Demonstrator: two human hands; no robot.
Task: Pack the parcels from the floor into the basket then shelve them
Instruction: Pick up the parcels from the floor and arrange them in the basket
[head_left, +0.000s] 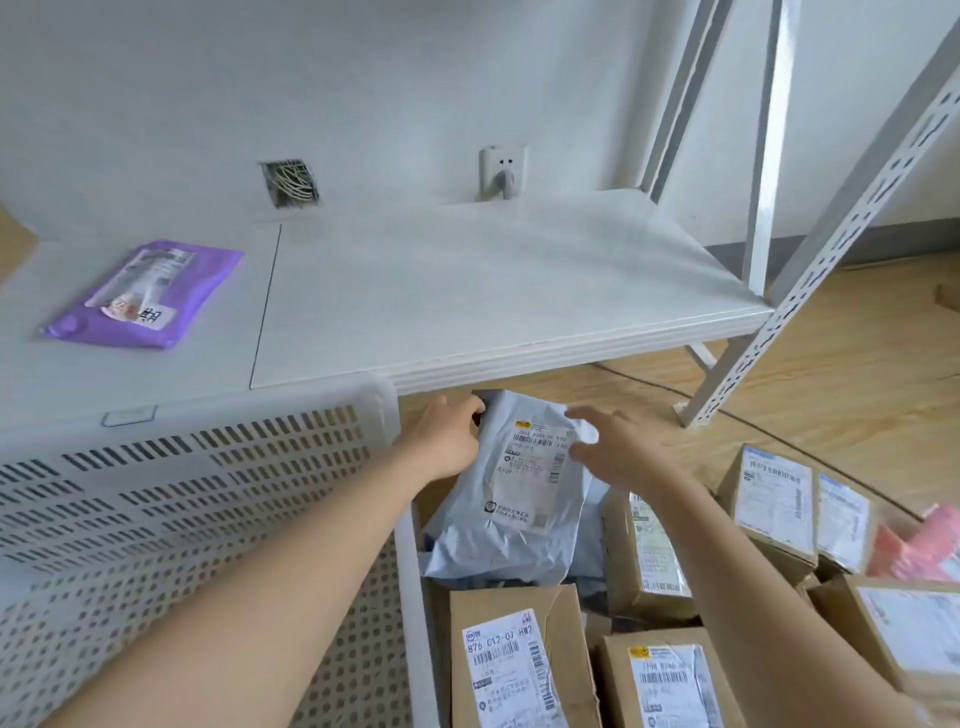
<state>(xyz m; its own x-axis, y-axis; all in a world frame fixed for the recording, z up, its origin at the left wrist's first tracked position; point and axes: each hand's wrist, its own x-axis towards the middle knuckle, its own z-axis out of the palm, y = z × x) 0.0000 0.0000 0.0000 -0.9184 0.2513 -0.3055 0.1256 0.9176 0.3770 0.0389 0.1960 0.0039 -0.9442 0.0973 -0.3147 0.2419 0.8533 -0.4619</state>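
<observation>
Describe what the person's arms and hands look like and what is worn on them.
Both forearms are bare: no sleeves, gloves or watch show. The left hand and right hand carry no visible rings or markings. Fingers are slightly blurred, so small details cannot be told.

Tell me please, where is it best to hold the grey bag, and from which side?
Grip the grey bag by its two long side edges, coming from above. It lies label-up, leaning on the boxes, soft and flat. The left hand already holds its upper left edge; the right hand is at the right edge.
</observation>
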